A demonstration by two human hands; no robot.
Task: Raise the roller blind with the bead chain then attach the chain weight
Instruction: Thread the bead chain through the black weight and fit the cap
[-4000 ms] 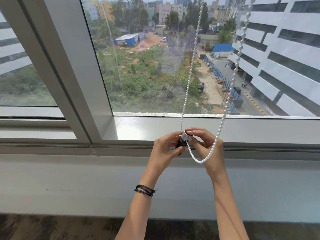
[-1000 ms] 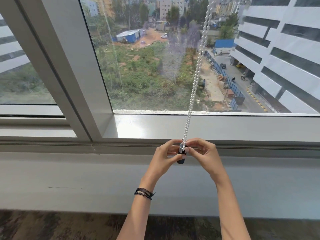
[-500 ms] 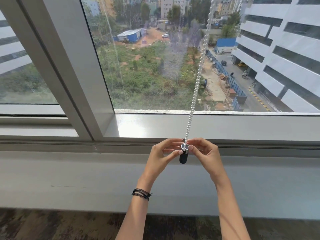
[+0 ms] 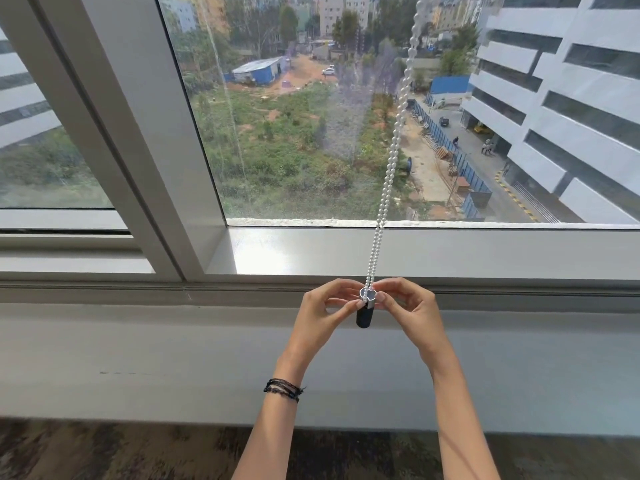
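A white bead chain hangs in front of the window glass, its two strands close together and running down into the chain weight. The weight is a small cylinder with a black body and a grey top, upright below the sill edge. My left hand pinches the weight's top from the left. My right hand pinches it from the right. The roller blind itself is out of view above.
A grey window sill runs across behind my hands, with a slanted frame post at the left. Below lies a pale wall ledge and patterned dark carpet.
Four seconds ago the chain hung as an open loop with spread strands; now both strands run together into the weight. Over the last second my hands stayed in place on the weight.
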